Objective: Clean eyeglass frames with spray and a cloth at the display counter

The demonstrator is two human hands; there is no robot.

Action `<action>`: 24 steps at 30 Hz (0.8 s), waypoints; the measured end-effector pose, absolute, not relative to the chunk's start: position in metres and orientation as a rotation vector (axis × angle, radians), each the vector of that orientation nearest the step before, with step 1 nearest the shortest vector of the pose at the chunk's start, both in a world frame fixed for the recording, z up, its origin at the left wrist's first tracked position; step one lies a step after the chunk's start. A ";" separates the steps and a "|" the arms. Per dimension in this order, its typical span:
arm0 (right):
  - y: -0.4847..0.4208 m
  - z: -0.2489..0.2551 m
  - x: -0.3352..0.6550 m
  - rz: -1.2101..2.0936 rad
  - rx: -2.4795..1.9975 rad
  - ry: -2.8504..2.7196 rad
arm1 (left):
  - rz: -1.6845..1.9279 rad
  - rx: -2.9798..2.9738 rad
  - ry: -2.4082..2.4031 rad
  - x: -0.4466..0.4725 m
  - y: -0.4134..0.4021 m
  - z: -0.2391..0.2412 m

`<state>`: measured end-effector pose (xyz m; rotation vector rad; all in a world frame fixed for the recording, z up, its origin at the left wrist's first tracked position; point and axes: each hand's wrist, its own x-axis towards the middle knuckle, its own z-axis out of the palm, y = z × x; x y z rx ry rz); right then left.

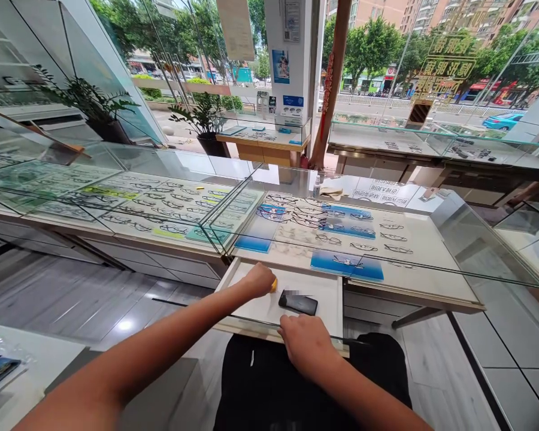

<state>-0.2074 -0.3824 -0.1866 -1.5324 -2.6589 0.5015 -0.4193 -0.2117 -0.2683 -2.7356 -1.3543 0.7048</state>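
A pulled-out drawer (247,270) juts from under the glass display case toward my lap. Over its left part, my left hand (257,279) is closed on a small yellow object (273,284), mostly covered by the fingers; its kind does not show. A black smartphone (299,303) lies in the drawer to the right of that hand. My right hand (309,347) is curled over the drawer's front edge, just below the phone, gripping it.
Above the drawer, the glass case (413,263) holds eyeglass frames (363,246) and blue display cards (347,265). A long case (161,203) of more frames runs left. On top stand a spray bottle (317,186) and a folded cloth (332,192). A white table (31,353) is at lower left.
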 end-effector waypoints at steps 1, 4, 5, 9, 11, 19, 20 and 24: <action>-0.382 -0.186 -0.207 0.509 -1.532 -2.659 | 0.698 -2.736 -1.361 -0.421 -0.215 -0.267; -0.383 -0.184 -0.207 0.535 -1.523 -2.663 | 0.694 -2.733 -1.373 -0.424 -0.221 -0.267; -0.384 -0.184 -0.207 0.541 -1.512 -2.669 | 0.698 -2.733 -1.374 -0.424 -0.221 -0.268; -0.385 -0.189 -0.208 0.517 -1.433 -2.724 | 0.733 -2.746 -1.345 -0.416 -0.214 -0.279; -0.384 -0.191 -0.208 0.500 -1.380 -2.762 | 0.768 -2.761 -1.309 -0.410 -0.210 -0.287; -0.379 -0.194 -0.208 0.504 -1.362 -2.770 | 0.971 -2.745 -1.230 -0.393 -0.195 -0.300; -0.379 -0.193 -0.209 0.514 -1.374 -2.764 | 0.959 -2.755 -1.218 -0.388 -0.193 -0.298; -0.383 -0.182 -0.207 0.582 -1.413 -2.722 | 0.851 -2.821 -1.194 -0.362 -0.188 -0.279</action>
